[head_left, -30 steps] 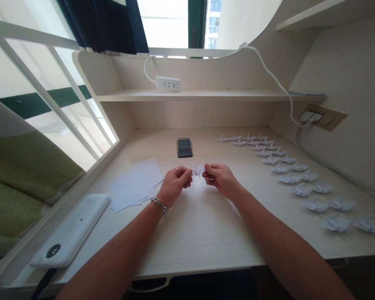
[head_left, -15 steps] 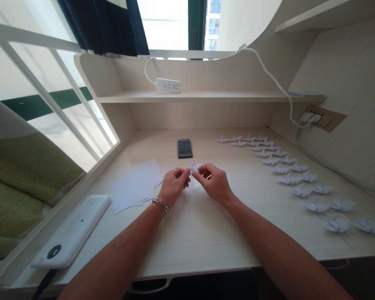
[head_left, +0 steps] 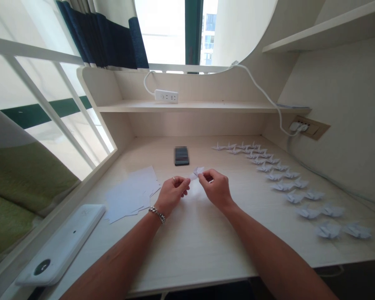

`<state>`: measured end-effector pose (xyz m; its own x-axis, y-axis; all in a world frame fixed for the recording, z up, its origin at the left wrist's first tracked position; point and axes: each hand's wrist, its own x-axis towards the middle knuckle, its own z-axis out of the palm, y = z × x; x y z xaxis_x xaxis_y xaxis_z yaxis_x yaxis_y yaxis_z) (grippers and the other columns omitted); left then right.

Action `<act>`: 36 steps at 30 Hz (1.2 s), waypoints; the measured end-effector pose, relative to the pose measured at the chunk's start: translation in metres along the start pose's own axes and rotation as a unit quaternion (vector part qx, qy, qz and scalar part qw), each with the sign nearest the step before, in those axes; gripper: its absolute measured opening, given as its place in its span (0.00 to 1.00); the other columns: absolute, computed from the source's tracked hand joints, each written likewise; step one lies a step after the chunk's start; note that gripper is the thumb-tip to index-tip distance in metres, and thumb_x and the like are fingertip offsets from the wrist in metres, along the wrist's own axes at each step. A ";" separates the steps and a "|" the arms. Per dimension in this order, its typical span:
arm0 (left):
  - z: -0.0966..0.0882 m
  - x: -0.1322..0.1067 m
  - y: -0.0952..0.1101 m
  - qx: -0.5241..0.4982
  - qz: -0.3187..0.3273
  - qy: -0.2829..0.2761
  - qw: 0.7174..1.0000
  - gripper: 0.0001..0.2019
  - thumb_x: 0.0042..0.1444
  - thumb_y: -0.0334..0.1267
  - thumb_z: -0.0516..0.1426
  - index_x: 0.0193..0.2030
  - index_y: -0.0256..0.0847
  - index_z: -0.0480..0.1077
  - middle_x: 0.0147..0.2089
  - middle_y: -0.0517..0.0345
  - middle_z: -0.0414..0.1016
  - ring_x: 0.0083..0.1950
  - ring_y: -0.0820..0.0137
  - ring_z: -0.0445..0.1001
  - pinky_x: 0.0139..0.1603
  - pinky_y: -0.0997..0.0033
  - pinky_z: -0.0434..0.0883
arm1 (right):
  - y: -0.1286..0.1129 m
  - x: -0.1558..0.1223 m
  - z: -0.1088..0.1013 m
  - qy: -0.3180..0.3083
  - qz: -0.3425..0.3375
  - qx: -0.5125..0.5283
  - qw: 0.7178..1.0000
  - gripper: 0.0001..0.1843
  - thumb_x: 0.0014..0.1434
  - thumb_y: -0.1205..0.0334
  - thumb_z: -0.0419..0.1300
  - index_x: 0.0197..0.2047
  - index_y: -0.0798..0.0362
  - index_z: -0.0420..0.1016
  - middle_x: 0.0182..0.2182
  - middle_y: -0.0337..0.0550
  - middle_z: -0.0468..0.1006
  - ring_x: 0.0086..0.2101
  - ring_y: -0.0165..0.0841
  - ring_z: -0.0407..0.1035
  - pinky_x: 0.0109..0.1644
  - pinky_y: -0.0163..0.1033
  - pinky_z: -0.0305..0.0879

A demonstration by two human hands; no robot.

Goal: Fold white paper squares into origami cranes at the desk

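Observation:
Between my two hands, above the middle of the desk, is a small white paper crane (head_left: 197, 171) with its wings spread. My left hand (head_left: 173, 191) pinches its left side between thumb and forefinger. With thumb and fingertips, my right hand (head_left: 216, 186) grips the right side. The fingertips hide part of the folded paper. Several finished paper cranes (head_left: 281, 186) stand in a double row down the right of the desk. Loose sheets of white paper (head_left: 129, 193) lie in a spread pile left of my left hand.
A dark phone (head_left: 181, 156) lies beyond my hands. At the left edge is a long white device (head_left: 62, 246) with a dark cord. A power strip (head_left: 166, 96) rests on the shelf (head_left: 193, 109), and a white cable (head_left: 262, 92) runs to the wall socket (head_left: 312, 127).
The view has tilted up slightly, so the desk sits lower. The crane's wings now show spread wider between my fingers. Both hands keep their pinch.

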<state>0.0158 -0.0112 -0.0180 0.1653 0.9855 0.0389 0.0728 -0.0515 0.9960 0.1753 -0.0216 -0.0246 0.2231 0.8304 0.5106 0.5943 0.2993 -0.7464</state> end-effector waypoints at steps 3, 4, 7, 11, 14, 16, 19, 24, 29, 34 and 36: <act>-0.001 -0.001 0.001 -0.002 0.008 -0.011 1.000 0.17 0.50 0.51 0.60 0.29 0.36 0.68 0.25 0.58 0.72 0.24 0.75 0.66 0.26 0.75 0.63 | 0.008 0.007 -0.003 0.021 0.016 -0.015 1.000 0.11 0.56 0.54 0.57 0.29 0.51 0.75 0.26 0.41 0.79 0.28 0.34 0.71 0.37 0.37 0.63; -0.001 -0.002 0.001 0.005 0.010 -0.016 1.000 0.17 0.50 0.51 0.60 0.29 0.36 0.68 0.25 0.58 0.72 0.25 0.75 0.67 0.26 0.75 0.63 | 0.013 0.011 -0.003 0.033 0.029 -0.026 0.999 0.11 0.56 0.54 0.57 0.29 0.51 0.75 0.27 0.42 0.79 0.29 0.34 0.72 0.38 0.37 0.63; -0.001 -0.004 0.000 0.057 0.017 -0.056 0.997 0.16 0.51 0.50 0.58 0.29 0.37 0.68 0.25 0.58 0.72 0.24 0.74 0.67 0.26 0.74 0.63 | 0.031 0.026 -0.004 0.048 0.093 -0.077 0.991 0.13 0.56 0.53 0.55 0.32 0.51 0.76 0.30 0.44 0.81 0.32 0.36 0.73 0.40 0.37 0.64; -0.001 -0.008 -0.001 0.169 0.037 -0.140 0.975 0.13 0.52 0.47 0.57 0.31 0.38 0.71 0.27 0.57 0.74 0.27 0.71 0.69 0.29 0.72 0.64 | 0.059 0.051 -0.004 0.042 0.204 -0.162 0.965 0.13 0.56 0.54 0.54 0.34 0.49 0.78 0.35 0.46 0.81 0.37 0.39 0.74 0.41 0.38 0.64; -0.002 -0.010 -0.001 0.226 0.071 -0.158 0.959 0.12 0.54 0.46 0.55 0.31 0.40 0.73 0.29 0.57 0.74 0.29 0.69 0.69 0.31 0.71 0.64 | 0.076 0.071 -0.005 0.049 0.242 -0.197 0.949 0.13 0.56 0.54 0.55 0.35 0.48 0.79 0.36 0.48 0.81 0.39 0.41 0.74 0.40 0.40 0.65; -0.002 -0.010 0.000 0.239 0.076 -0.153 0.956 0.12 0.54 0.46 0.54 0.31 0.40 0.73 0.29 0.58 0.74 0.30 0.69 0.69 0.32 0.71 0.63 | 0.085 0.084 -0.005 0.055 0.259 -0.217 0.939 0.13 0.57 0.54 0.55 0.37 0.48 0.79 0.38 0.50 0.81 0.40 0.42 0.74 0.41 0.40 0.65; -0.002 -0.010 0.002 0.254 0.068 -0.160 0.951 0.12 0.55 0.46 0.54 0.30 0.41 0.72 0.28 0.58 0.74 0.30 0.68 0.69 0.33 0.71 0.63 | 0.095 0.102 -0.004 0.059 0.274 -0.240 0.930 0.14 0.57 0.54 0.55 0.39 0.48 0.80 0.39 0.50 0.81 0.41 0.41 0.74 0.41 0.40 0.65; 0.000 -0.011 0.004 0.271 0.057 -0.169 0.946 0.12 0.56 0.46 0.53 0.31 0.41 0.71 0.27 0.58 0.73 0.29 0.69 0.67 0.32 0.71 0.62 | 0.107 0.126 0.000 0.059 0.279 -0.261 0.922 0.14 0.59 0.54 0.54 0.41 0.49 0.79 0.40 0.51 0.80 0.42 0.42 0.74 0.43 0.42 0.66; 0.002 -0.011 0.005 0.277 0.049 -0.179 0.943 0.11 0.56 0.45 0.53 0.30 0.41 0.71 0.28 0.58 0.73 0.29 0.69 0.67 0.32 0.71 0.62 | 0.115 0.141 0.003 0.054 0.281 -0.274 0.918 0.15 0.60 0.54 0.54 0.43 0.50 0.79 0.41 0.52 0.80 0.43 0.42 0.74 0.43 0.41 0.65; 0.002 -0.012 0.003 0.288 0.046 -0.187 0.938 0.12 0.57 0.45 0.52 0.31 0.41 0.71 0.27 0.58 0.73 0.29 0.69 0.68 0.32 0.71 0.62 | 0.121 0.150 0.006 0.051 0.283 -0.283 0.915 0.16 0.61 0.53 0.53 0.44 0.49 0.78 0.42 0.52 0.79 0.44 0.42 0.73 0.44 0.42 0.66; 0.002 -0.012 0.002 0.298 0.043 -0.191 0.935 0.12 0.57 0.45 0.52 0.31 0.41 0.71 0.27 0.58 0.73 0.29 0.69 0.68 0.32 0.71 0.63 | 0.123 0.152 0.007 0.051 0.281 -0.286 0.915 0.16 0.61 0.53 0.53 0.44 0.49 0.78 0.42 0.52 0.79 0.44 0.42 0.73 0.44 0.42 0.66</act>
<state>0.0161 -0.0240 -0.0166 0.5257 0.8502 -0.0277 0.5586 -0.3204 0.7651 0.2773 0.1448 -0.0416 0.6710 0.7211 0.1725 0.6638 -0.4806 -0.5731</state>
